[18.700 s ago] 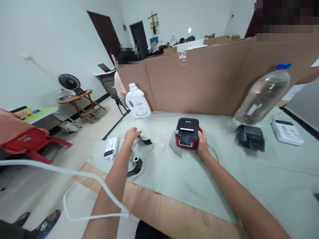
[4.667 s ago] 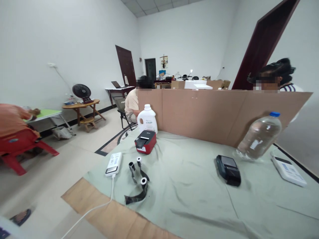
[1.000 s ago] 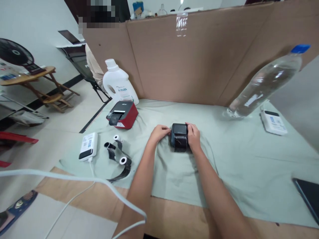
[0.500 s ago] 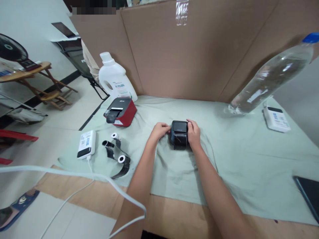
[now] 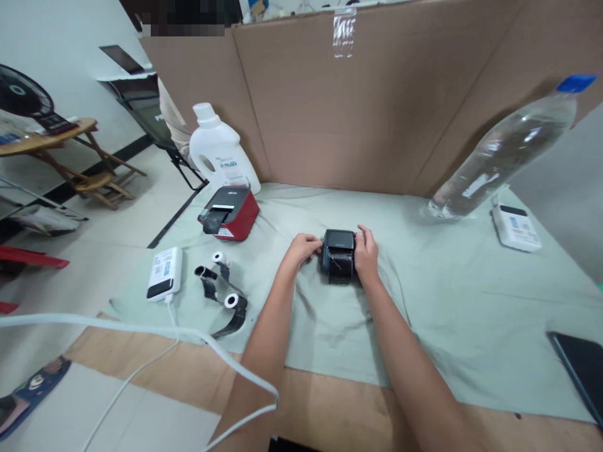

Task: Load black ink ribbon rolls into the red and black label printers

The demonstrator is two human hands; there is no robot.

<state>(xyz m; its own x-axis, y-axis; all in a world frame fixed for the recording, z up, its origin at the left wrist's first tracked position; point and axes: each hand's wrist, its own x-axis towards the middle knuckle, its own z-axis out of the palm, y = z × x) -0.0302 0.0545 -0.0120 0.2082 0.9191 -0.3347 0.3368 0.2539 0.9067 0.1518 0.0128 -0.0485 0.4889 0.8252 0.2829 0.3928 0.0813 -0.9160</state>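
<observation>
Head view: left hand [image 5: 304,247] and right hand [image 5: 366,254], each grip closed around a black printer [image 5: 338,256]; the loose cloth [image 5: 438,282] beneath could bunch and tip it.

Changes recorded:

- Black printer [image 5: 338,263]: previously lay alone by the foot of the water bottle [image 5: 504,157], well right of the present grip. It now sits inside the grip, clasped on both sides.
- Right hand [image 5: 366,254]: moved from the red printer to the black printer's right flank.
- Left hand [image 5: 301,248]: moved from a ribbon strip to the black printer's left flank.
- Red printer [image 5: 229,213]: once at mid-cloth under the right hand. It now stands well left of the grip and beyond it, just in front of the detergent bottle [image 5: 221,157].
- Ribbon rolls [image 5: 221,295]: one strip was formerly in the left hand. All now lie together, untouched, left of the grip.
</observation>
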